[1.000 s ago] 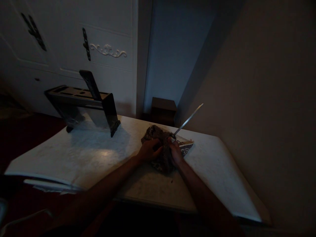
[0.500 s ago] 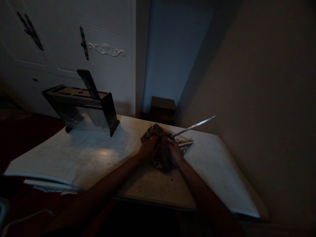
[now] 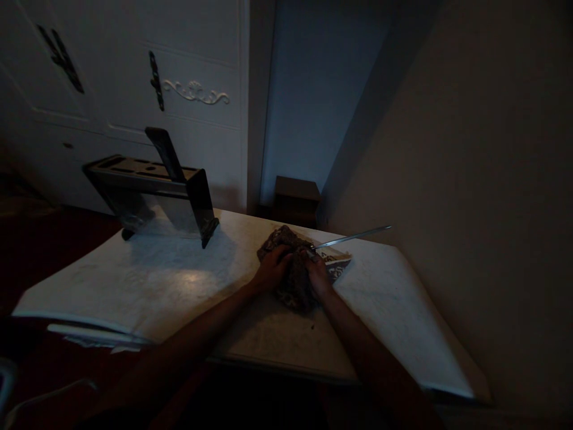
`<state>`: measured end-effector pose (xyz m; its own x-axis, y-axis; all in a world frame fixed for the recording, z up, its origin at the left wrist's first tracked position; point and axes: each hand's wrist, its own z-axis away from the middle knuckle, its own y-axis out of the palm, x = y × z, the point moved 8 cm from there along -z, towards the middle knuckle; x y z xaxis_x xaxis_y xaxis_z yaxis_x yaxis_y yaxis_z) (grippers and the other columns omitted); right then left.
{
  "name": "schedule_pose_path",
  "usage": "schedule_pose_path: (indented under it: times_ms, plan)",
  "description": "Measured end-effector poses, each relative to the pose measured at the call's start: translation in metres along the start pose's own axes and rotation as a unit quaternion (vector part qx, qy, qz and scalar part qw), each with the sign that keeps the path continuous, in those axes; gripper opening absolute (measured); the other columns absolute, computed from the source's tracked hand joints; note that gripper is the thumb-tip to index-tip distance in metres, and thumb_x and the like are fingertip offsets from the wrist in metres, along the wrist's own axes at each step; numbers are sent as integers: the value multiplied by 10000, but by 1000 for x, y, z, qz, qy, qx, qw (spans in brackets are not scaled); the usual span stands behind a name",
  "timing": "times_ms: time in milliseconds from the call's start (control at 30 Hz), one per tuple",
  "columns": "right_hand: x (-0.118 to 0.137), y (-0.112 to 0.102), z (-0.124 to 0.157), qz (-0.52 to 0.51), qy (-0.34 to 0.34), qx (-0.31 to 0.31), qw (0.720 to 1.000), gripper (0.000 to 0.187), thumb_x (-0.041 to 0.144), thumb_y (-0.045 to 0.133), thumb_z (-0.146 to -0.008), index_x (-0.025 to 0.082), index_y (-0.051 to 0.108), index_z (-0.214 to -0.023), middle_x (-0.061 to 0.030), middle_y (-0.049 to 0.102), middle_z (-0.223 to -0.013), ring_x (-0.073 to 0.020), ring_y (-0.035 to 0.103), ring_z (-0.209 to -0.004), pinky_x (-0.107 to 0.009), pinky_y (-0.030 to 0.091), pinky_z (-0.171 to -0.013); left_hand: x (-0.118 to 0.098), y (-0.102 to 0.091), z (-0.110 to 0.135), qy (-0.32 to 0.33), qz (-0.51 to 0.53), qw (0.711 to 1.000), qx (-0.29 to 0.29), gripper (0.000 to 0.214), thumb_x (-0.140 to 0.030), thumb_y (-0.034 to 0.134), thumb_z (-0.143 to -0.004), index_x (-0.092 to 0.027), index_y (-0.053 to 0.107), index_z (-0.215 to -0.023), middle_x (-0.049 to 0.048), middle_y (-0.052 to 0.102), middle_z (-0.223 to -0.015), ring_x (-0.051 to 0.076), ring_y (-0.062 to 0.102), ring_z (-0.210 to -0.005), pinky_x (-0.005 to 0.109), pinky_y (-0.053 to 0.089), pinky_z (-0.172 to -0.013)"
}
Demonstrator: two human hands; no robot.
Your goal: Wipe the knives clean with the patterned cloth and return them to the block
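Note:
A brown patterned cloth lies bunched on the white table, with both my hands on it. My left hand is closed on the cloth's left part, its fingers pressed into the folds. My right hand grips the handle end of a sharpening steel, close against the cloth. The steel's thin metal rod sticks out to the right, slightly raised at its tip. Most of its handle is hidden by my fingers and the cloth, and the picture is dark.
A knife block with one black-handled knife in it stands at the table's left. The white table has its right edge near a wall. White cabinet doors and a small brown box are beyond.
The steel's rod has tilted down, its tip now lower. Both hands stay at the cloth, with little shift. The whole view has moved slightly.

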<state>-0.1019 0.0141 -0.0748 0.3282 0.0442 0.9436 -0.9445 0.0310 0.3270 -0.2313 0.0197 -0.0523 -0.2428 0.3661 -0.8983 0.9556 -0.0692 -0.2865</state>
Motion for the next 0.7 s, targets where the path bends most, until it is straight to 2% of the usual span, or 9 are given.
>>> schedule_pose_path:
  times_ms: [167,333,433,533,700]
  plan:
    - [2,-8,-4,-9,-27,-27,999,484,554,810,-586,191,694,-884,-10,726,-800,-187,663,-727,-299,529,-694,-4,-10,-3,-8,53,998,-41,319,-434,550,-828,-173,666,-969,70,693,-962,239,626,-944,369,485,-885]
    - [3,-4,-4,-25,-26,-5,999,461,527,803,-611,198,698,-916,-20,733,-842,-210,674,-789,-321,535,-734,-4,-18,-4,-34,127,989,-67,323,-459,626,-785,-176,695,-925,45,683,-885,205,622,-845,297,490,-752]
    - [8,-4,-3,-34,-33,-5,999,441,500,816,-605,192,703,-900,-17,733,-839,-202,672,-795,-314,532,-745,-4,-21,-3,-53,196,976,-79,361,-490,676,-747,-163,697,-900,38,672,-846,169,607,-739,254,473,-643]
    - [14,-15,-5,-59,-38,-46,996,430,511,822,-591,190,700,-850,-4,728,-807,-181,663,-755,-302,530,-736,2,-26,-2,-89,257,958,-93,421,-527,718,-703,-154,686,-895,8,636,-720,119,539,-562,226,416,-512]
    - [23,-33,-8,-93,-56,-79,991,413,535,780,-661,207,696,-897,1,734,-866,-164,668,-772,-299,537,-774,8,-43,-4,-106,319,931,-145,484,-540,793,-608,-128,665,-830,4,632,-674,96,527,-509,211,409,-471]
